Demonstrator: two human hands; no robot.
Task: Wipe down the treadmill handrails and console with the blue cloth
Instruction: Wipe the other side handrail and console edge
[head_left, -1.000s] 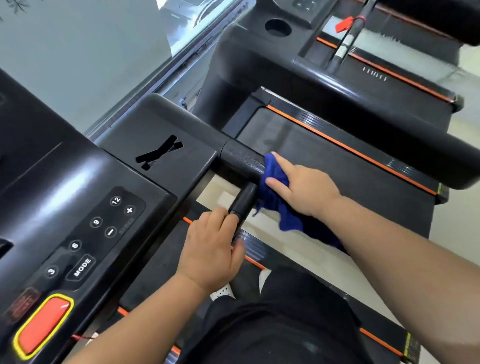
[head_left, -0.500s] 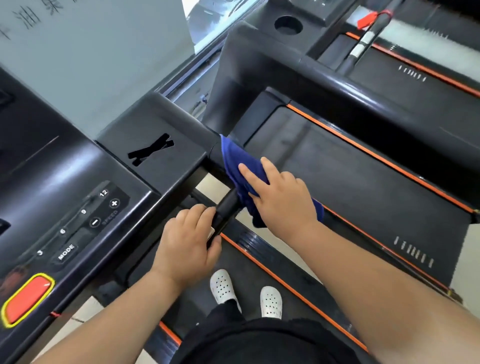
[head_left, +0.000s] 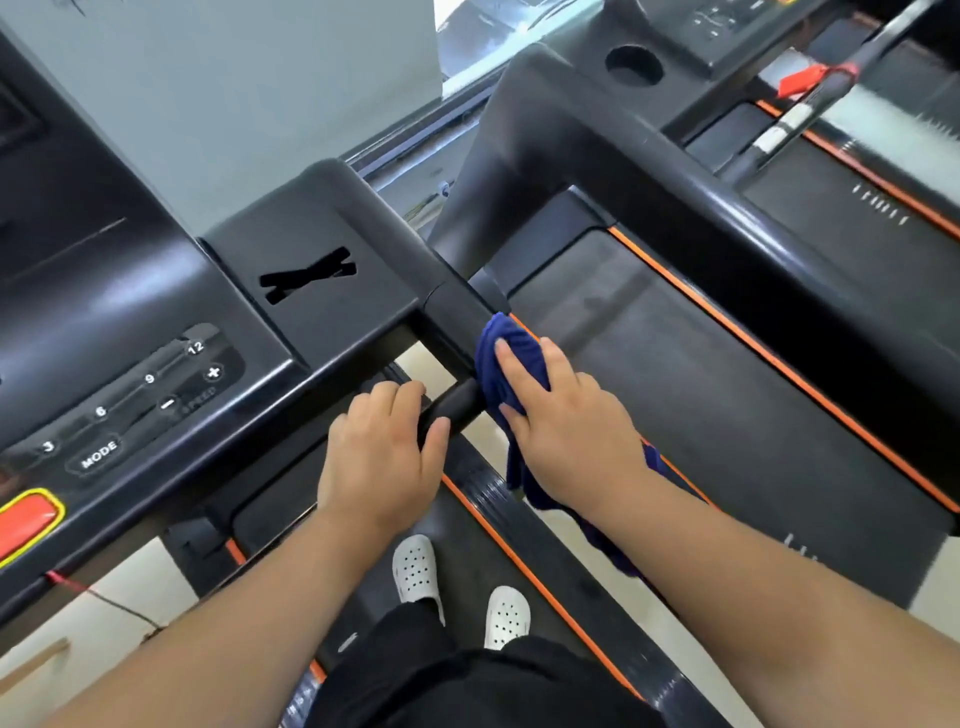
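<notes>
The black treadmill console (head_left: 156, 322) fills the left, with speed buttons and a red stop button (head_left: 23, 519). A black handrail (head_left: 457, 322) runs from the console's right corner toward me, and a short grip bar (head_left: 454, 402) branches off below it. My left hand (head_left: 379, 452) grips that short bar, fingers curled over it. My right hand (head_left: 566, 431) presses the blue cloth (head_left: 506, 358) against the handrail where the bar joins it. The cloth wraps the rail, and its loose end hangs down under my right wrist.
A second treadmill (head_left: 727, 338) stands close on the right, its belt edged in orange and its black rail (head_left: 701, 208) running diagonally. A cup holder (head_left: 634, 65) and a red safety clip (head_left: 800, 80) lie beyond. My white shoes (head_left: 415, 571) stand on the belt below.
My right hand with the cloth has slid along the handrail, up toward the console and then back toward me. The left hand has kept its grip on the short bar.
</notes>
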